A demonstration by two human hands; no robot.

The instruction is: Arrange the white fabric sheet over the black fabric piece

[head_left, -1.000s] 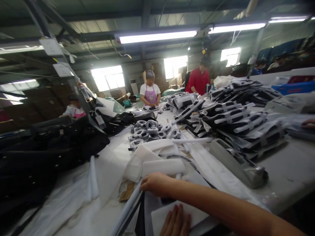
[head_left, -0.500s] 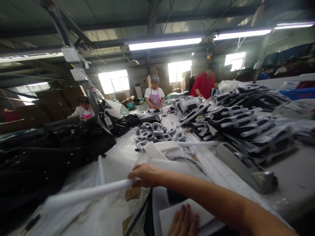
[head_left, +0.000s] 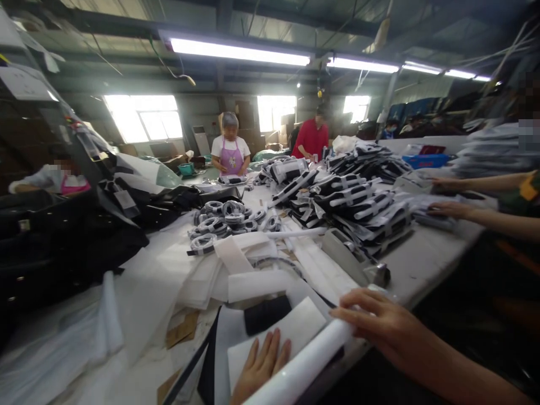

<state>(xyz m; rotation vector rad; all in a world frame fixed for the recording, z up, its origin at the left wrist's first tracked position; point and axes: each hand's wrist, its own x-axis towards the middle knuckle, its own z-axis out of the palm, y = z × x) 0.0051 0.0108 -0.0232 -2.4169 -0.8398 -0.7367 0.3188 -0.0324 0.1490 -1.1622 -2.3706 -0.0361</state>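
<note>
Two bare hands, one white roll at the desk's near edge

Two hands work at the front of a long white desk (head_left: 426, 264). The right hand (head_left: 375, 323) has its grip closed around the upper end of a smooth white tube (head_left: 301, 368), a rolled sheet that runs slantwise down toward the bottom of the view. The left hand (head_left: 261, 368) lies flat, fingers straight and together, grip open and holding nothing, pressing on a flat white sheet (head_left: 291, 332) just beside the tube. Under that sheet a soft black piece of fabric (head_left: 265, 312) shows, and a thin black strap (head_left: 189, 365) trails away to the lower left.

Behind them lie folded white foam-like sheets (head_left: 257, 284) in loose, overlapping layers, with torn brown cardboard scraps (head_left: 181, 329) among them. A grey, wedge-shaped tape dispenser (head_left: 354, 264) sits to the right of the sheets. Farther back are coiled grey-and-white bands (head_left: 223, 216) in a cluster, and a tall heap of black items in glossy clear bags (head_left: 363, 194). Dark, matte garments (head_left: 63, 242) pile up on the left. Another person's bare forearms (head_left: 464, 211) reach in from the right. Three more people stand at the far end under long strip lights (head_left: 238, 52).
</note>
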